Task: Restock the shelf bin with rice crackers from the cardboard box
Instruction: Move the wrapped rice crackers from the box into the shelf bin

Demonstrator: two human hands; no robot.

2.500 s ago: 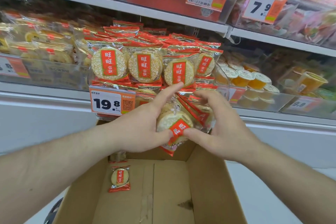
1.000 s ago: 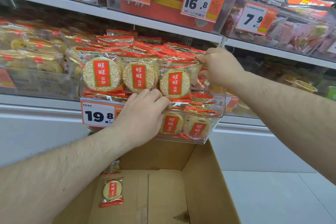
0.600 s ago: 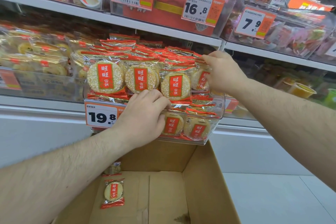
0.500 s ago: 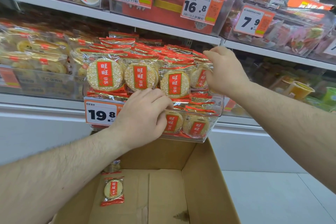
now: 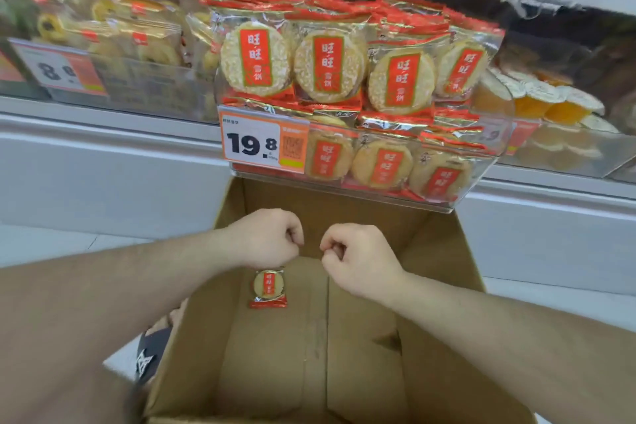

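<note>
Head view: left hand (image 5: 266, 238) and right hand (image 5: 358, 256), both curled and holding nothing, hover over the cardboard box (image 5: 437, 337). 1 rice cracker packet (image 5: 268, 287) lies on its floor. Risk: the heaped shelf bin (image 5: 481, 182) may spill packets if more is pushed in.

Open-topped cardboard box (image 5: 444, 286), bare floor bar one rice cracker packet (image 5: 268, 287); heaped shelf bin (image 5: 481, 182) overhanging its far wall.

"19.8" on the bin's price tag (image 5: 264, 140); "旺旺" on cracker packets (image 5: 255, 59).
</note>
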